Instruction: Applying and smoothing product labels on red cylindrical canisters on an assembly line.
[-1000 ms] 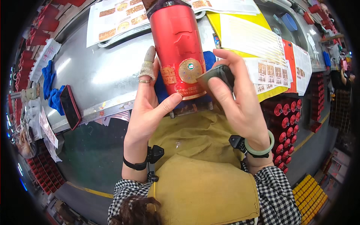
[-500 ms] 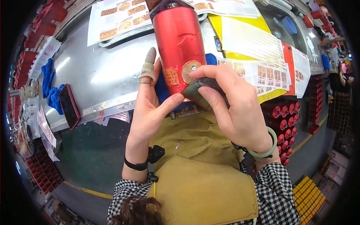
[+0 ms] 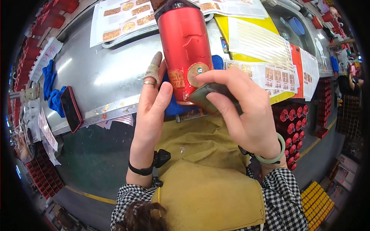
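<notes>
A red metallic bottle [image 3: 184, 38] lies in front of me, its neck pointing away, with a blue cloth [image 3: 217, 61] under it. Near its closer end are a square gold decal [image 3: 176, 78] and a round gold decal [image 3: 199, 71]. My right hand [image 3: 246, 104] pinches a flat dark-green scraper [image 3: 216, 92], its edge against the bottle below the round decal. Along the bottle's left side, my left hand [image 3: 149, 104] is open, thumb raised off the surface, a cloth cot on one finger. Its other fingers are partly hidden by the bottle.
Printed decal sheets [image 3: 123, 23] lie on the metal table [image 3: 100, 69]'s far side. More sheets and a yellow folder [image 3: 281, 98] are at right. A phone [image 3: 71, 109] and blue cloths [image 3: 57, 101] sit at left. Stacked red bottles [image 3: 295, 123] stand below the table at right.
My left thumb has lifted away from the bottle's lower edge and now points up. My right hand has shifted slightly right with the scraper, exposing more of the round decal.
</notes>
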`<state>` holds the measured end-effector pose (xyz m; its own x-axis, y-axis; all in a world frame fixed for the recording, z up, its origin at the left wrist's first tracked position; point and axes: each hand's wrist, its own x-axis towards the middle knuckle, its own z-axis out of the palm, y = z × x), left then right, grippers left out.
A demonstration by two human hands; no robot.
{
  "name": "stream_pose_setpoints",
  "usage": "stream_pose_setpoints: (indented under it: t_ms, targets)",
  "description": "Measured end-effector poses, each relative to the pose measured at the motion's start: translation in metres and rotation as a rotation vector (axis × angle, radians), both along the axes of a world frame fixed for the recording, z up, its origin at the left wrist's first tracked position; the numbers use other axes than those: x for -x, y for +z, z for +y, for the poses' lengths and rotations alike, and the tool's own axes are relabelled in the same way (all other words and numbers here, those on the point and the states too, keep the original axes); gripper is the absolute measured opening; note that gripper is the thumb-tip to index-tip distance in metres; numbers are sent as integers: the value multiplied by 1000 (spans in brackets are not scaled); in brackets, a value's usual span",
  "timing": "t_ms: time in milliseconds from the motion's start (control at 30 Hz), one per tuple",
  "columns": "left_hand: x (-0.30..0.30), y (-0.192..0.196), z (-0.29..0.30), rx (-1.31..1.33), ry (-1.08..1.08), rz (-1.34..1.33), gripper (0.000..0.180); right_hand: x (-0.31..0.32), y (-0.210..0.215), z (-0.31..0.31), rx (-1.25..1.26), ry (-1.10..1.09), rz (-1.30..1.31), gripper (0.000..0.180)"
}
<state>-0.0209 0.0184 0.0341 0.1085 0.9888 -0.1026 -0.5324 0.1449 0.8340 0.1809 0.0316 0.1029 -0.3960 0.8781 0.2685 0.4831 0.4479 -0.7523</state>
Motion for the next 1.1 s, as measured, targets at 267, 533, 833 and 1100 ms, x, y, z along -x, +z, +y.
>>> stream_pose_setpoints:
  t_ms: [267,533,833,1100]
  targets:
    - [-5,3,2,-35,11,227,87,-19,-9,-3,19,-196,91,23]
    - [1,-3,2,-139,-21,323,91,-21,-15,-7,61,-273,147,22]
    - [-5,-6,0,-90,32,197,86,-22,-19,-9,71,-318,195,22]
    - [-4,-27,-22,-774,352,1125,64,-27,-28,-8,31,-350,239,22]
